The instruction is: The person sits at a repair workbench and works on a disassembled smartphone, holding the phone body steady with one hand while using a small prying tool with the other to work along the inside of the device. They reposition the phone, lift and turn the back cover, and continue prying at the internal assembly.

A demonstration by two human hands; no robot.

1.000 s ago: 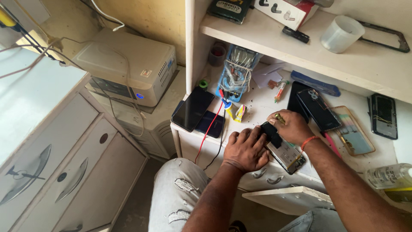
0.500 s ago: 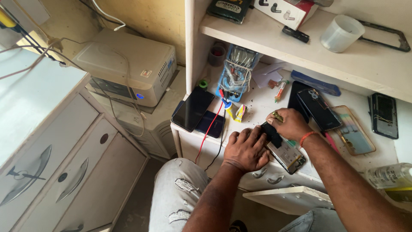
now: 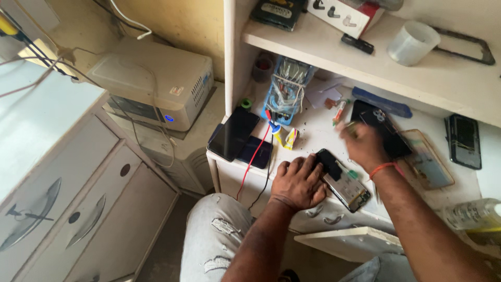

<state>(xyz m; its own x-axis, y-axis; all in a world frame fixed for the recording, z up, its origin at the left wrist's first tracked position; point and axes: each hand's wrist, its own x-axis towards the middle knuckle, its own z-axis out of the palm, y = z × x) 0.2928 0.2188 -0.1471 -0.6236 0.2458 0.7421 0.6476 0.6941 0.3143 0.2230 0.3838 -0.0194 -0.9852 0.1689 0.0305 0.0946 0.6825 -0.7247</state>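
At the lower centre of the frame, our left hand [image 3: 298,184] lies flat with fingers spread on the near end of the opened phone [image 3: 343,180], pinning it to the white bench [image 3: 313,137]; its back is already off and the board and battery lie exposed. Our right hand [image 3: 364,145], blurred just above the phone, appears curled around a small green-tipped tool [image 3: 350,127], though we cannot tell the grip for certain. We judge the phone is opened but not reassembled, with the multimeter [image 3: 286,91] standing at upper centre.
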